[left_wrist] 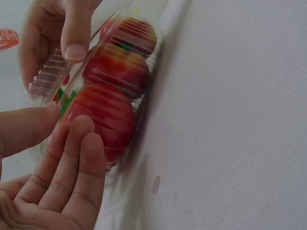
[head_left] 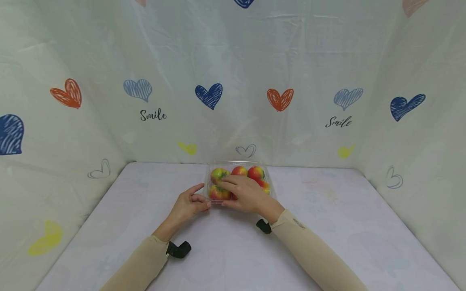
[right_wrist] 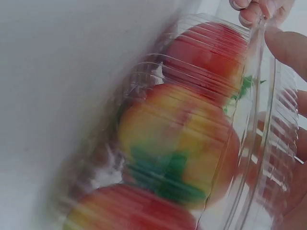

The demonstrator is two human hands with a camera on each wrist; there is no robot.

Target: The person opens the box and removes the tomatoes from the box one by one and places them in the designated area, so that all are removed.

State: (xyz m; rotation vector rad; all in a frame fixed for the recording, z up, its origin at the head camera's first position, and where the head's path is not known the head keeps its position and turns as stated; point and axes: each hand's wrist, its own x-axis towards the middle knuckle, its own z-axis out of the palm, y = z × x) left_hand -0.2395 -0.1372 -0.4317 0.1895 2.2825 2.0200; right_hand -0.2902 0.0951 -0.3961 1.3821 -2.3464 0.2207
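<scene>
Container: a clear plastic clamshell box sits on the pale table, near its far edge and about mid-width, close to the heart-printed backdrop.
Contents: red-and-yellow tomatoes with green stems fill the box (at least five show from the head view).
Lid: the ribbed transparent lid lies over the fruit; from the wrist views its near edge looks slightly raised, though blur makes this uncertain.
Right hand: the right hand lies across the top of the box, fingers spread over the lid, thumb at the near front edge, pinching the lid's rim.
Left hand: the left hand is at the box's near left corner, fingers loosely bent and slightly apart, fingertips touching the plastic wall, gripping nothing.
Sleeves: both forearms wear beige sleeves, each with a black wrist mount.
</scene>
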